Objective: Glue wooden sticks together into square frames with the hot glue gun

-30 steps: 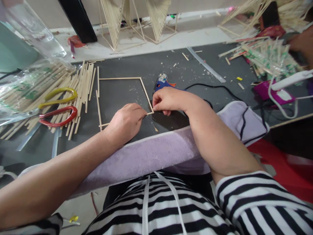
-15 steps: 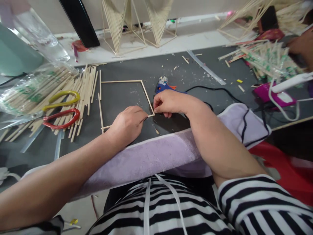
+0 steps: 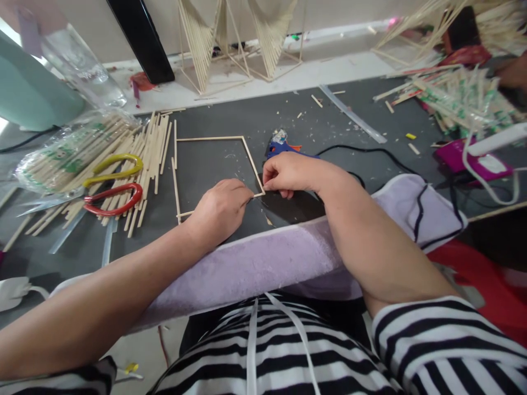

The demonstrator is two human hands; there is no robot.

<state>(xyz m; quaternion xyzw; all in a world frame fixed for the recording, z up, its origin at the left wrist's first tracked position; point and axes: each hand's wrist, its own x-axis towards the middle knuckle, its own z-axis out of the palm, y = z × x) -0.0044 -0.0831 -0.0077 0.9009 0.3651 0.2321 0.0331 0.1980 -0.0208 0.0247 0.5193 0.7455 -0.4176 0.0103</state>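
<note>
A frame of thin wooden sticks (image 3: 209,139) lies flat on the dark grey table. My left hand (image 3: 222,208) is closed over the near stick, its fingertips pinching it just left of the near right corner. At that same corner, the fingers of my right hand (image 3: 284,175) are pressed together on the end of the right-hand stick (image 3: 252,159). Beyond my right hand lies a blue glue gun (image 3: 276,146), partly hidden by it, with a whitish mass at its nozzle end. Two sticks meet loosely along the frame's left side.
Scissors (image 3: 113,200) with red and yellow handles rest on loose sticks (image 3: 154,142) at left. Wrapped chopsticks (image 3: 457,99) lie at right. Stick models (image 3: 201,49) and a black phone-like slab (image 3: 142,41) stand at the back. A lilac cloth (image 3: 263,258) covers the near edge.
The whole view has shifted slightly, so things appear a little farther right. Both hands keep the same hold at the corner of the stick frame.
</note>
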